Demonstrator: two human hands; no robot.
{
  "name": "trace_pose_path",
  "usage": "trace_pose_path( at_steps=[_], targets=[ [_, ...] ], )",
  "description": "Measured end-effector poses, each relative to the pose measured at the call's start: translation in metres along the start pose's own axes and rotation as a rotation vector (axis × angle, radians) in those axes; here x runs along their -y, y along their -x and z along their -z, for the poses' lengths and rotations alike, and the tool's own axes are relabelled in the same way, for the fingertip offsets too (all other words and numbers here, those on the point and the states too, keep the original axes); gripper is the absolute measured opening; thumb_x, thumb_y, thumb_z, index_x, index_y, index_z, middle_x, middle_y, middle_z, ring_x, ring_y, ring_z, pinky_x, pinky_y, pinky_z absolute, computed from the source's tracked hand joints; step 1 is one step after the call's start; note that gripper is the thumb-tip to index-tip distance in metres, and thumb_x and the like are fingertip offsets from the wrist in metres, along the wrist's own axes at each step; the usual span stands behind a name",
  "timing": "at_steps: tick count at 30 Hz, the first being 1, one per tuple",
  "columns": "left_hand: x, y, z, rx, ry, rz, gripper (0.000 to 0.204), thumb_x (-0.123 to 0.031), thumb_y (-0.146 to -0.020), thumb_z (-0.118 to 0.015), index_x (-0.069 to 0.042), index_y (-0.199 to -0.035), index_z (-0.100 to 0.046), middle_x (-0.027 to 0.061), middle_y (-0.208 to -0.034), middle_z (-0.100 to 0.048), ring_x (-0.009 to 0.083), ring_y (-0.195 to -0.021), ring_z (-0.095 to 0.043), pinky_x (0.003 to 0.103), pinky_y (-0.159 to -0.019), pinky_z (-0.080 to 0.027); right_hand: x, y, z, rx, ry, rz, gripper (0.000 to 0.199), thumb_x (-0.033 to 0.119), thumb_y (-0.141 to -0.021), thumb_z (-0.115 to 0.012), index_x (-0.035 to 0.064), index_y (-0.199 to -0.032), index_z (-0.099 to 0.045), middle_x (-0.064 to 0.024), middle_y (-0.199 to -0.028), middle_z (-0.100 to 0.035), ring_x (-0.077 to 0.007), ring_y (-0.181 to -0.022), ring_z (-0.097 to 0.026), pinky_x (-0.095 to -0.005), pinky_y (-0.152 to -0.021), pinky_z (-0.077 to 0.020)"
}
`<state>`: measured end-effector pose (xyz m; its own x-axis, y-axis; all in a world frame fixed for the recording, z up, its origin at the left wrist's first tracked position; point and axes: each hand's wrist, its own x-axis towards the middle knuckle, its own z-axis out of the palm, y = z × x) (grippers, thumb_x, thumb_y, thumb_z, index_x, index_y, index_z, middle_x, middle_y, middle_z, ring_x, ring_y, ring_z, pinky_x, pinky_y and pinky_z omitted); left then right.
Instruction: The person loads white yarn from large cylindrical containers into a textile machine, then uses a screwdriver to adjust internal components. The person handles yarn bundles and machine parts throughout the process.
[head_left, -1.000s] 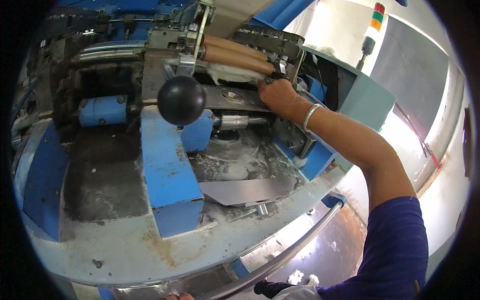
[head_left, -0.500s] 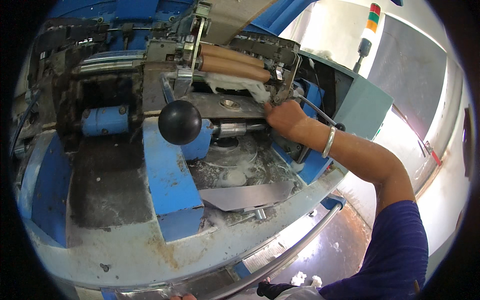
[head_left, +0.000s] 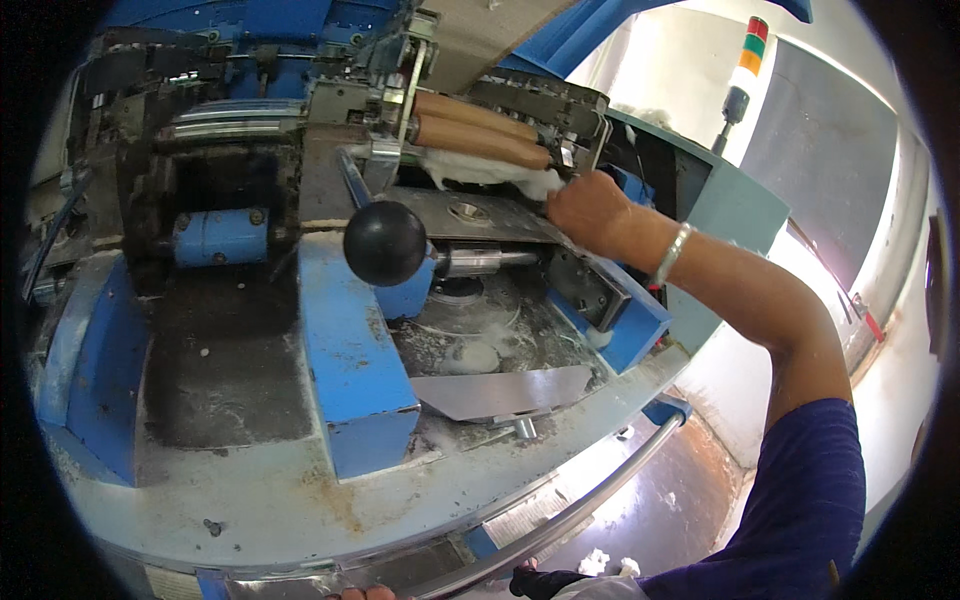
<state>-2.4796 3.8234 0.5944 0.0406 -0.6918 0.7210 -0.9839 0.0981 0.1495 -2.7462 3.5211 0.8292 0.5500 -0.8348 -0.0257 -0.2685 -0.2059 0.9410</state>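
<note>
Behind the machine (head_left: 350, 350) stood a grey panel (head_left: 825, 150) and a signal tower (head_left: 748, 65) with red, green and orange bands, and the pale front ledge (head_left: 250, 510) was marked by rust-coloured stains. Near the right end of 2 brown rollers (head_left: 480, 140), the right hand (head_left: 595, 215) was closed like a loose fist. Its bent fingers met the end of a white fibre strip (head_left: 480, 173), which lay just under the lower roller and above a metal plate (head_left: 420, 215). This strip seemed to be pinched, although the fingertips were hidden. Of the left hand (head_left: 368, 593) only some fingers appeared at the lower edge, near the metal rail (head_left: 580, 510); how far it was open, and whether it held something, could not be told. To the left, well apart from the right hand, was a black ball knob (head_left: 385, 243). It appeared that the step in hand was the handling of the strip at the roller ends; the next move probably called for a gentle pinch, because such loose fibre could tear, and for knuckles kept clear of the rollers.
</note>
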Motion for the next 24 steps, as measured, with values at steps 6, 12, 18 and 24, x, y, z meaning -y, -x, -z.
trace_pose_path(
  at_steps=[6, 12, 18, 24],
  targets=[
    [-0.003, 0.004, -0.005, -0.028, 0.004, 0.024, 0.034, -0.038, -0.089, -0.045, -0.015, -0.064, -0.049, 0.0056, -0.065, -0.044, 0.0264, -0.065, -0.047, 0.043, -0.06, -0.035, 0.03, -0.045, 0.032, -0.561, -0.064, 0.119, 0.035, 0.009, -0.085, -0.055, -0.0114, -0.113, -0.056, -0.013, -0.067, -0.067, -0.0224, -0.059, -0.067, -0.0358, -0.046, -0.0499],
    [-0.001, 0.002, -0.007, -0.038, 0.016, 0.016, 0.036, -0.039, -0.09, -0.042, -0.015, -0.064, -0.048, 0.005, -0.064, -0.044, 0.026, -0.062, -0.047, 0.042, -0.06, -0.035, 0.029, -0.076, 0.014, -0.636, 0.081, 0.12, 0.041, 0.007, -0.082, -0.057, -0.0124, -0.118, -0.055, -0.0064, -0.061, -0.062, -0.0174, -0.052, -0.061, -0.0318, -0.042, -0.0452],
    [-0.001, 0.001, -0.003, -0.009, -0.003, -0.01, 0.035, -0.039, -0.089, -0.044, -0.015, -0.064, -0.05, 0.0054, -0.064, -0.045, 0.0262, -0.062, -0.047, 0.042, -0.059, -0.036, 0.024, -0.037, -0.027, -0.115, -0.071, -0.089, 0.011, 0.008, -0.08, -0.065, 0.0118, -0.084, -0.074, -0.0091, -0.085, -0.072, -0.0227, -0.082, -0.07, -0.0353, -0.056, -0.054],
    [-0.006, 0.001, -0.001, 0.003, 0.025, 0.034, 0.031, -0.038, -0.087, -0.047, -0.015, -0.067, -0.054, 0.0061, -0.066, -0.048, 0.0274, -0.065, -0.049, 0.043, -0.06, -0.036, 0.021, -0.03, -0.018, -0.032, -0.137, -0.143, 0.011, 0.01, -0.081, -0.064, 0.0128, -0.081, -0.075, -0.0066, -0.086, -0.072, -0.0251, -0.084, -0.07, -0.0361, -0.061, -0.0544]
  ],
)
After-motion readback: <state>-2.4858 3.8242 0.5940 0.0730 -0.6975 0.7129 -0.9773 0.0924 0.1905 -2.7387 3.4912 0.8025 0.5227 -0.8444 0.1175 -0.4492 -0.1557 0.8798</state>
